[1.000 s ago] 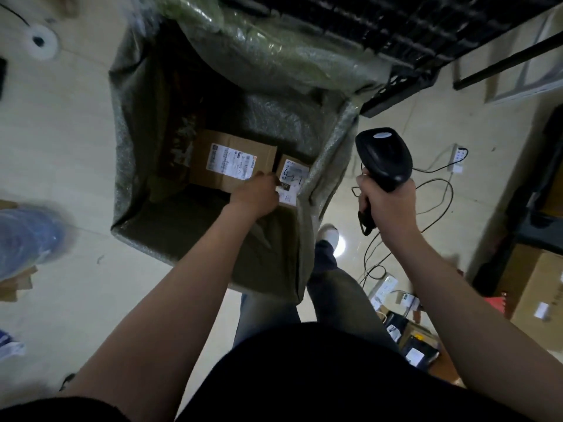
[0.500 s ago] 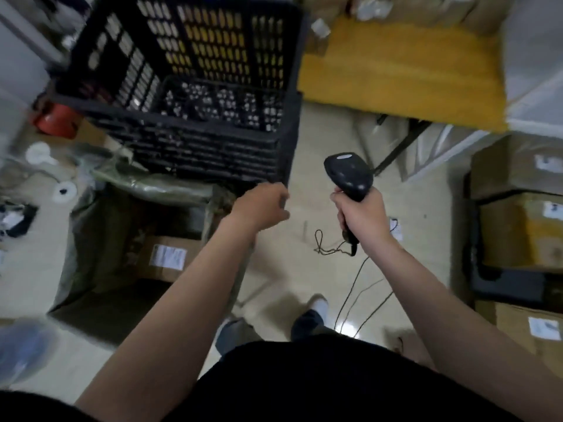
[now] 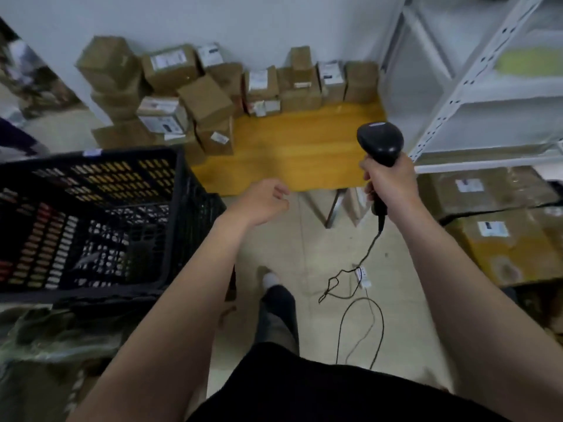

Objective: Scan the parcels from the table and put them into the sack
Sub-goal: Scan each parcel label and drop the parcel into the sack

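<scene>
Several brown cardboard parcels [image 3: 207, 102] with white labels are piled at the back and left of the yellow wooden table [image 3: 304, 150]. My left hand [image 3: 263, 202] hovers just before the table's front edge, fingers loosely curled, holding nothing. My right hand [image 3: 388, 184] grips the handle of a black barcode scanner [image 3: 379, 144], held upright over the table's right end; its cable hangs to the floor. A corner of the green sack [image 3: 45, 339] shows at the lower left.
A black plastic crate [image 3: 91, 226] stands at the left, above the sack. White metal shelving [image 3: 487, 95] rises at the right, with large taped cartons [image 3: 499, 239] stacked below it. Cables [image 3: 359, 300] and a power strip lie on the floor by my foot.
My view has swung up from the sack to the table. My left hand left the parcel in the sack and now reaches empty toward the table. The scanner stays in my right hand.
</scene>
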